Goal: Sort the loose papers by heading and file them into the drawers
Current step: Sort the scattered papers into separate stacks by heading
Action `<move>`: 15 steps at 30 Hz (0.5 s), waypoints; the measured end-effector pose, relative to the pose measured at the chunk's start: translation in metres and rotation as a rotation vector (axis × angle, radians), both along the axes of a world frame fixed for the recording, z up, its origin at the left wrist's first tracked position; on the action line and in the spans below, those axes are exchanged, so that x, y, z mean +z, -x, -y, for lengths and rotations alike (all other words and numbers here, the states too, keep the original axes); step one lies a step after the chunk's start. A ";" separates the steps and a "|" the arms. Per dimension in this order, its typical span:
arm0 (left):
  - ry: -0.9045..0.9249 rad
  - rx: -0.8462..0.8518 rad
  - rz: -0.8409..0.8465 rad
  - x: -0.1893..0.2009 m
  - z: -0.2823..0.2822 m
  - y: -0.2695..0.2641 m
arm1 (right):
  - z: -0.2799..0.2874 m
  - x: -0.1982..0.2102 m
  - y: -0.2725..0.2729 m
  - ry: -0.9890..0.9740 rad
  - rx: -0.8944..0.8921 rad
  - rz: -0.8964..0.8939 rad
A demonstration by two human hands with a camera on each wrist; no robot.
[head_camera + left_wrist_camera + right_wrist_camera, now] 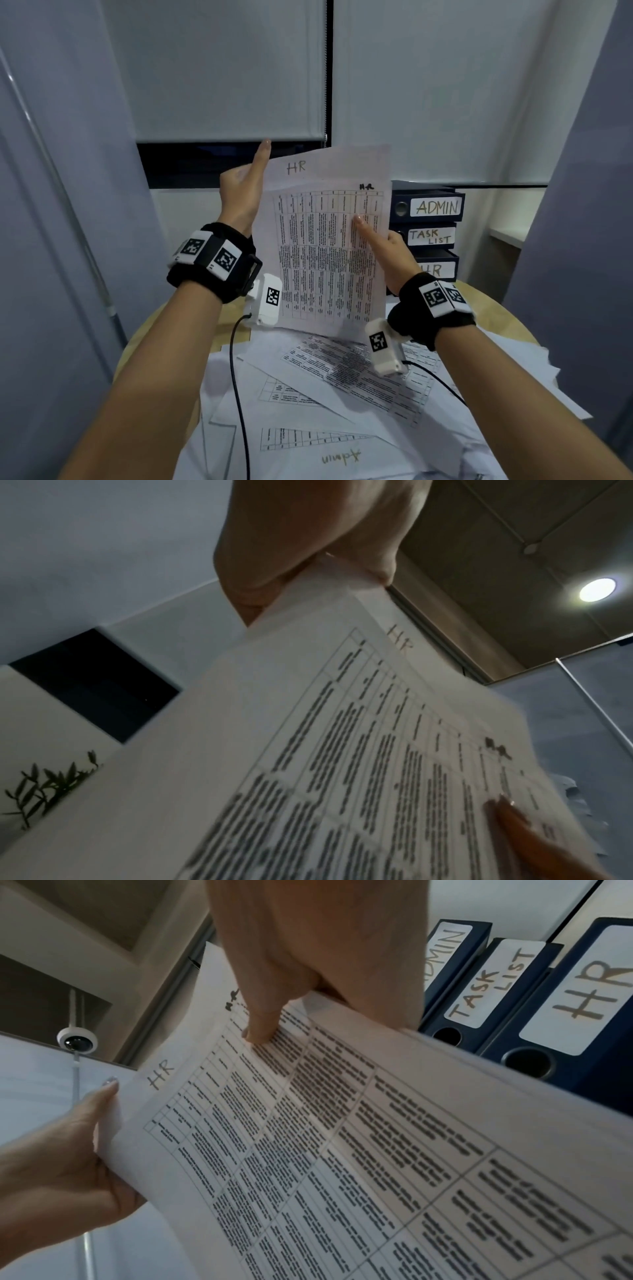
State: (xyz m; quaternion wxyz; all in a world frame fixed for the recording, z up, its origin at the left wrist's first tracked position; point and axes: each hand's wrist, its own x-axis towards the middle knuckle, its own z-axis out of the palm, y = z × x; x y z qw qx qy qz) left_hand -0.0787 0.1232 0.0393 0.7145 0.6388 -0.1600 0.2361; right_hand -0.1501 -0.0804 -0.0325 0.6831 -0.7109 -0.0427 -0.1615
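Both hands hold a small stack of HR sheets [325, 240] upright at frame centre, above the loose papers [342, 394] on the round bench [507, 308]. Left hand [245, 195] grips the left edge, thumb in front, index finger straight up. Right hand [387, 253] pinches the right edge, thumb on the table print. Head view: three binders [431, 236] stacked right of centre, ADMIN, TASK LIST, HR. Only the right wrist view shows a dome camera [77, 1041]; only the left wrist view shows a ceiling lamp [596, 589] and a plant sprig [48, 785].
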 end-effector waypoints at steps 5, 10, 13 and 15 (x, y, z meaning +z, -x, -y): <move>-0.055 -0.156 0.049 -0.017 0.002 0.009 | 0.002 0.012 0.004 -0.057 -0.058 0.026; -0.122 -0.181 -0.071 -0.048 0.002 0.009 | 0.000 0.023 0.006 -0.120 -0.096 0.040; -0.167 -0.185 -0.116 -0.060 -0.009 0.007 | -0.003 0.035 0.009 -0.244 -0.081 0.058; -0.251 -0.210 -0.164 -0.066 -0.022 0.006 | -0.010 0.045 0.012 -0.300 -0.113 0.097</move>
